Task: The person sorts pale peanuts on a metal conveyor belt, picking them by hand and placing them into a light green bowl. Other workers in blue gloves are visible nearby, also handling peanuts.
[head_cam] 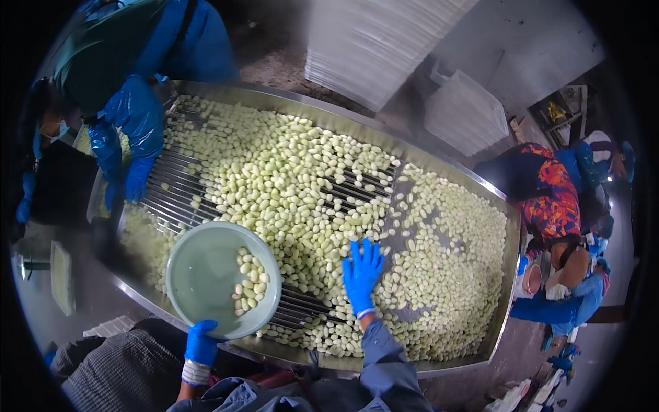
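My left hand, in a blue glove over a striped white cuff, grips the near rim of a pale green plastic bowl. Several pale green oval pieces, perhaps beans or fruits, lie against the bowl's right side. My right hand, also blue-gloved, rests with spread fingers on the spread of like pieces that covers much of a steel sorting table. Nothing is visibly held in it; its palm side is hidden. Metal bars show between the pieces left of centre.
Across the table's left end, a co-worker's blue-gloved hand touches the surface. White stacked trays and a smaller stack stand beyond the far rim. More people are past the right end.
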A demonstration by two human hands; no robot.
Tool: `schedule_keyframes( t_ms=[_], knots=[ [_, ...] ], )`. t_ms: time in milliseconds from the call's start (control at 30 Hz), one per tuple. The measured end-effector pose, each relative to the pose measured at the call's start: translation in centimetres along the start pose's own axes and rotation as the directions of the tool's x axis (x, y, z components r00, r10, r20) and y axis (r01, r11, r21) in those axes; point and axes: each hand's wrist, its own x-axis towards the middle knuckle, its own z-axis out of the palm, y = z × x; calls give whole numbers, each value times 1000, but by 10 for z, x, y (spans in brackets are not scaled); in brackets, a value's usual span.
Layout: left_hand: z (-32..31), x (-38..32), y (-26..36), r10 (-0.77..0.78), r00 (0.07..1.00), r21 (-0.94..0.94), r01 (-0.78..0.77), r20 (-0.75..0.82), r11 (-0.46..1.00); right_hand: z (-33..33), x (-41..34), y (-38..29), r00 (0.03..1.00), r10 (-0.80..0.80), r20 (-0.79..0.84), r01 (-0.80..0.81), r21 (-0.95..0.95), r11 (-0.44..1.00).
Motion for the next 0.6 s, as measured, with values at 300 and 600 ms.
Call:
schedule_keyframes(
  t_ms=[300,600],
  knots=[
    [-4,0,5,60,998,17,-60,3,998,4,162,-75,951,-271,-149,303,271,914],
    [-18,10,21,66,997,16,-66,-31,998,49,171,-214,928,-366,-70,372,125,920]
  ],
)
